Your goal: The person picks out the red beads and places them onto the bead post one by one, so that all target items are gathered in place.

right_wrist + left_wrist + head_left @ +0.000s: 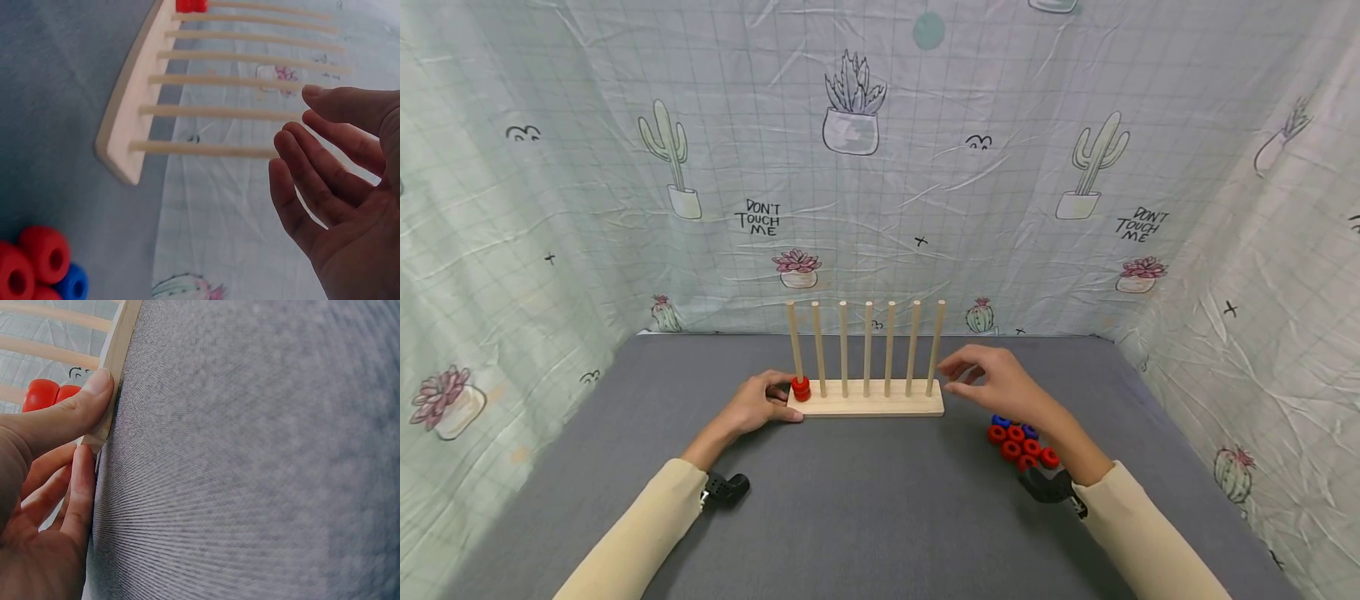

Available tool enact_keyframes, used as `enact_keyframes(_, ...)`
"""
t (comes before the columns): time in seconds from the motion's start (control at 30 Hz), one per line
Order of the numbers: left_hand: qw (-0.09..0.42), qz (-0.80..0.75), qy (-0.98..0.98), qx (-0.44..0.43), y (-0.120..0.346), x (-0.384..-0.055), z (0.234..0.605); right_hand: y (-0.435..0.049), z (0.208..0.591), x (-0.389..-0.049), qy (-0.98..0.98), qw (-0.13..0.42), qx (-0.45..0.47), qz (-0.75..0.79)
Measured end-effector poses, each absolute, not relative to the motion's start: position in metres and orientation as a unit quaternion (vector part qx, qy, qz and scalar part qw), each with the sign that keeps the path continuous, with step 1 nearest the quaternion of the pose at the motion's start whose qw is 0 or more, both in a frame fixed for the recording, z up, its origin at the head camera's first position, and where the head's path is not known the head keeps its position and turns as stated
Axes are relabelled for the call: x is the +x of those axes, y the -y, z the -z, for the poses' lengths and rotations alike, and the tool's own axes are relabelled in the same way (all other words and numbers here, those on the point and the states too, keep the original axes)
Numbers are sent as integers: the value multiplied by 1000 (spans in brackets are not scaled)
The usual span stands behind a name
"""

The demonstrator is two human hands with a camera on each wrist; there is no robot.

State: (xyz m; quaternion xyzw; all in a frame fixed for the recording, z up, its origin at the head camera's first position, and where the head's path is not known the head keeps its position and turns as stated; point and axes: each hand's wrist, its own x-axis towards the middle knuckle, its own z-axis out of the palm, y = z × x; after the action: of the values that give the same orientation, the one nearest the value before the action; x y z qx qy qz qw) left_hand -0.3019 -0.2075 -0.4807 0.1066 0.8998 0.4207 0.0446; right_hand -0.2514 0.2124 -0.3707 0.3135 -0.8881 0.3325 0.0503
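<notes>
**Left hand (pixel 756 402) holds peg board (pixel 868 406); right hand (pixel 996 382) beside the rightmost peg (pixel 936 346)**

Peg board: pale wood, lying flat across the middle of the counter (pixel 865 508), long side left to right. Seven wooden pegs in a row, upright.

Left grip: narrow, holding the board's left end. Thumb is on the front edge, fingers around the end and behind it. Left wrist view shows the thumb pad (pixel 97 384) on the wood, a fingertip at the corner.

Right grip: half-wide, fingers bent, gap between thumb and fingertips. It's up off the counter near the upper part of the rightmost peg. Can't tell if it touches.

Red rings (pixel 801 389): two, stacked at the foot of the leftmost peg, just beside the left hand.

Loose rings (pixel 1011 450): red and blue cluster flat on the counter, right of the board, beside and below the right forearm. Mostly red, blue ones at the far side. Some partly hidden, so no firm count.

Also there: cream sleeves (pixel 640 525) on both arms, a black device (pixel 727 489) at each wrist, cactus-print cloth (pixel 865 208) behind and at both sides.
</notes>
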Motion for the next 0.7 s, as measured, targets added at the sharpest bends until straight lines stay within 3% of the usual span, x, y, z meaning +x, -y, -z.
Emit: enact_keyframes(0.7, 43, -420, -901, 106, 207, -302, 481, -276, 413, -240, 905, 27, 250, -344)
